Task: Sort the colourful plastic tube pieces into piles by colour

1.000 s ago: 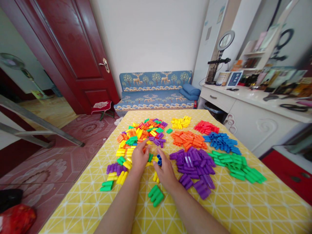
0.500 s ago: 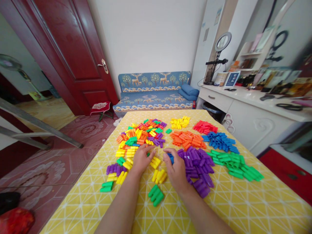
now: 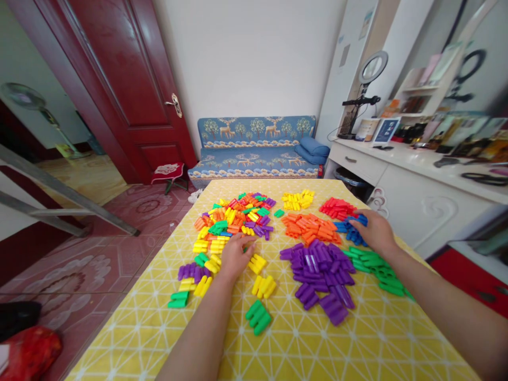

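On the yellow patterned tablecloth (image 3: 357, 338) lie several plastic tube blocks. A mixed pile (image 3: 234, 217) sits at the far left. Sorted piles lie to the right: yellow (image 3: 297, 200), red (image 3: 335, 207), orange (image 3: 311, 227), blue (image 3: 349, 233), purple (image 3: 317, 270) and green (image 3: 381, 270). My left hand (image 3: 234, 256) lies palm down with its fingers stretched toward the mixed pile, beside a small yellow group (image 3: 257, 263). My right hand (image 3: 373, 230) is on the blue pile, fingers and thumb curled round a blue block.
Small groups of yellow (image 3: 264, 287), green (image 3: 257, 316) and purple (image 3: 190, 271) blocks lie near the table's front. A white dresser (image 3: 416, 196) with a ring light (image 3: 371, 69) stands on the right. A blue sofa (image 3: 254, 148) and a red door (image 3: 119, 79) are behind the table.
My right hand has carried a blue block from the table's middle rightward to the blue pile. My left hand has stayed near the yellow blocks, its fingers a little straighter.
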A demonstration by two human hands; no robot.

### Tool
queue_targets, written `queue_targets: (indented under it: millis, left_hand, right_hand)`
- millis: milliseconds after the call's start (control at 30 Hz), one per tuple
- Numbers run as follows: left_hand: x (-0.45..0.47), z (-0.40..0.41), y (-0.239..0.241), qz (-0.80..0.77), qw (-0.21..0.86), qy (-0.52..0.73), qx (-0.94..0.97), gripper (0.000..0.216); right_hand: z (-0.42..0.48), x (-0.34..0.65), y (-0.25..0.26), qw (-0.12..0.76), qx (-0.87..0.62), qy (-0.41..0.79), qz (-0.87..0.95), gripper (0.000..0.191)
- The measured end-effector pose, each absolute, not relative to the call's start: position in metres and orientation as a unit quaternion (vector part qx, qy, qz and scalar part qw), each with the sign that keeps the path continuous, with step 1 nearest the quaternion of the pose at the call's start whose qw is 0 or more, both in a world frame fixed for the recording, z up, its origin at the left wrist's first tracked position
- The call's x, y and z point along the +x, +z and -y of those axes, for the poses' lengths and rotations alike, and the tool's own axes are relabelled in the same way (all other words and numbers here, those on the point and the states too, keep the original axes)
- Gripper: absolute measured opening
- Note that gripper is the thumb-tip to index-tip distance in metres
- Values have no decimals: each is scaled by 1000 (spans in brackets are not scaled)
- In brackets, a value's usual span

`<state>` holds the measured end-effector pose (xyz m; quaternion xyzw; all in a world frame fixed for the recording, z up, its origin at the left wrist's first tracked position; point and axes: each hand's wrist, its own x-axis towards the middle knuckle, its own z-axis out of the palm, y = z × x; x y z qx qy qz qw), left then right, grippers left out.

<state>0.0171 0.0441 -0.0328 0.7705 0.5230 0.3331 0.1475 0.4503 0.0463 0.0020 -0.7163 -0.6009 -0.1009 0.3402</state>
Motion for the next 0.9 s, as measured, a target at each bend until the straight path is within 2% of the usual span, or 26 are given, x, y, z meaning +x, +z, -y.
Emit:
queue_targets:
  millis: [200, 533, 633, 800, 833, 900]
  left_hand:
    - [17, -45, -33, -528, 147, 332, 768, 26]
    - [18, -46, -34, -537, 146, 326, 764, 25]
    - [18, -45, -33, -535, 145, 328, 765, 25]
    - [18, -44, -31, -532, 144, 323, 770, 26]
    - [18, -44, -32, -531, 145, 323, 770, 25]
    - [17, -44, -33, -528, 147, 326, 770, 25]
  right_hand:
    - [-64, 485, -13, 243, -729, -118, 629, 29]
    - [-56, 471, -9, 192, -754, -113, 618, 44]
    - [-51, 442, 3, 212, -762, -130, 598, 52]
    - [-22, 340, 34, 364, -628, -81, 683, 51]
    - [-10, 315, 38, 373, -597, -48, 708, 49]
    - [16, 265, 39, 321, -566, 40, 758, 42]
